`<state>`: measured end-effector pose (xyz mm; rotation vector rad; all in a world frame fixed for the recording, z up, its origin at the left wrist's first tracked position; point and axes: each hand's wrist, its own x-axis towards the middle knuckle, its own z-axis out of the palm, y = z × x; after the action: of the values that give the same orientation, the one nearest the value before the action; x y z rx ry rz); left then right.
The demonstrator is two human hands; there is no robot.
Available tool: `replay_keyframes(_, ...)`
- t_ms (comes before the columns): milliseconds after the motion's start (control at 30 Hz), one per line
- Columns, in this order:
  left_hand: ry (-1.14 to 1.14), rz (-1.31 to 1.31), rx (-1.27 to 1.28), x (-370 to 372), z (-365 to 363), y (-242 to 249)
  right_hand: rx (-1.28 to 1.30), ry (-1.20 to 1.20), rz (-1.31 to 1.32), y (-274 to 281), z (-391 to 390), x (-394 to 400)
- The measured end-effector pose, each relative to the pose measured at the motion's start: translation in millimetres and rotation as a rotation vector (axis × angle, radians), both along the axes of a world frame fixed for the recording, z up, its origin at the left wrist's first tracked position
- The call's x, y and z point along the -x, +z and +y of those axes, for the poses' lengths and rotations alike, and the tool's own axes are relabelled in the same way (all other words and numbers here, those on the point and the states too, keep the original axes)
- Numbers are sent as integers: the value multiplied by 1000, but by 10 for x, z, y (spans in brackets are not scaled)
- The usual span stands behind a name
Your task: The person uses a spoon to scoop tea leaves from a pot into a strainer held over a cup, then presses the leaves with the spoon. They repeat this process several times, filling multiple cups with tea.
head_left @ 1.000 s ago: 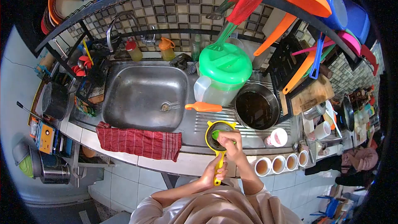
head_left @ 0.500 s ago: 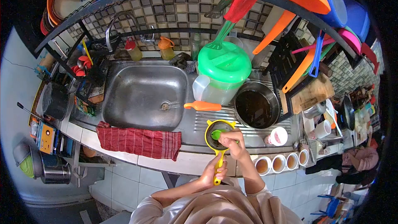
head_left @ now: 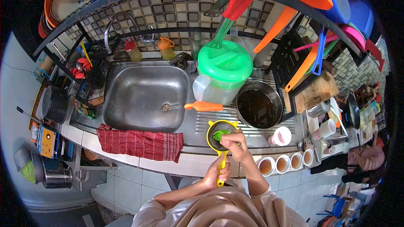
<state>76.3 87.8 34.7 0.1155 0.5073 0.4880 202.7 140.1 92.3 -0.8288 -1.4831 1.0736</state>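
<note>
My left hand [head_left: 217, 173] is wrapped round the handle of a yellow strainer [head_left: 222, 162] at the counter's front edge. Over the strainer's round bowl, my right hand [head_left: 234, 144] is closed on a green spoon [head_left: 219, 134], whose head dips into the bowl. What lies in the bowl is dark and hard to make out. Just beyond, a pot of dark brown liquid [head_left: 257, 105] stands on the ribbed drainboard. To the right of my right hand are a white paper cup [head_left: 281, 136] and a row of several cups of brown drink [head_left: 282, 164].
A pitcher with a green lid [head_left: 225, 63] stands behind the strainer, near an orange-handled utensil [head_left: 204, 106]. The steel sink [head_left: 145, 96] is at left, with a red cloth [head_left: 141, 144] over its front edge. Ladles [head_left: 275, 29] hang from the rack above. A person [head_left: 366, 159] is at far right.
The green spoon's head sits slightly differently in the strainer, and my right hand has shifted a little to the left. My left hand keeps its hold. The whole view has shifted slightly.
</note>
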Motion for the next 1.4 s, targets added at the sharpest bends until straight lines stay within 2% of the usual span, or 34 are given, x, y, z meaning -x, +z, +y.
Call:
replay_keyframes(133,-8,-6,23,3,6,0,-33,-15,-55,27,-11,24)
replay_keyframes(333,-12,-17,11,18,10,-14,-50,-94,4,-21,-47,37)
replay_keyframes(500,-15,15,10,12,19,25,-37,-180,253,-122,-128,-51)
replay_keyframes(533,-9,4,6,14,20,17,-92,-309,301,-110,-161,-6)
replay_keyframes(567,-9,5,8,20,23,7,-89,-309,301,-90,-179,-21)
replay_keyframes(633,-20,-6,18,25,18,-13,-309,-317,515,-68,-223,-112)
replay_keyframes(733,-19,-10,16,24,25,-10,-395,-453,558,16,-249,-215)
replay_keyframes(1033,-10,-25,17,19,26,-12,-546,-726,539,41,-262,-533)
replay_keyframes(1100,-12,-17,31,17,30,-17,-559,-903,416,88,-305,-625)
replay_keyframes(1300,-22,5,50,19,29,0,-541,-848,452,214,-406,-970)
replay_keyframes(1400,-22,35,24,19,20,24,-436,-782,356,345,-401,-1092)
